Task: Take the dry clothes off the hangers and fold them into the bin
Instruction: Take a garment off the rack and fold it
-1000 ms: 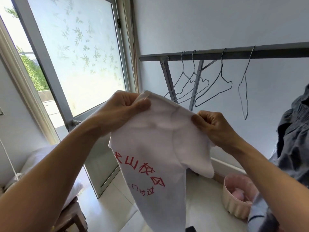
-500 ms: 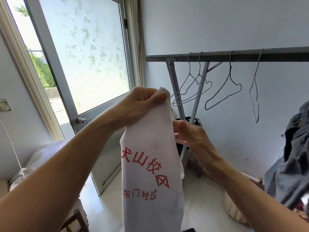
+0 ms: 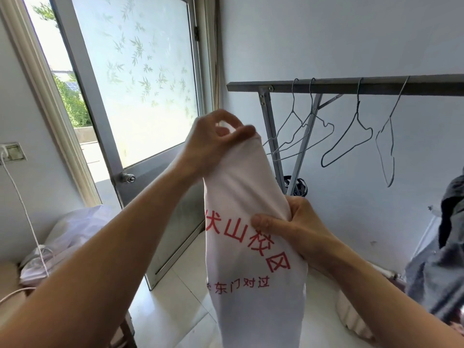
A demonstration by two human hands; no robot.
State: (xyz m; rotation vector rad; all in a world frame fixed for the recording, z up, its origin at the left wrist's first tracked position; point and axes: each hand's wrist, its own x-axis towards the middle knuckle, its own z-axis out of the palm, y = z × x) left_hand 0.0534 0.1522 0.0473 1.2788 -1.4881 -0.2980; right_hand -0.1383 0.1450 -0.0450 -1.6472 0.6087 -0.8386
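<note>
While dangling lengthwise in mid-air as a narrow folded strip: white cotton T-shirt with red printed characters (image 3: 251, 292). Pinched at its top edge by left hand (image 3: 213, 144), thumb against curled fingertips. Gripped at mid-height by right hand (image 3: 296, 227), thumb across the printed front, fingers wrapped behind. Lower right, on the floor past the right forearm: pale ribbed plastic bin (image 3: 351, 315), blurred. At the right edge, hanging dark grey garment (image 3: 447, 259). Farther back, four bare thin wire hangers (image 3: 357, 106) hooked on grey metal rack rail (image 3: 331, 86). Leftward, frosted glass door (image 3: 140, 84) with leaf pattern.
</note>
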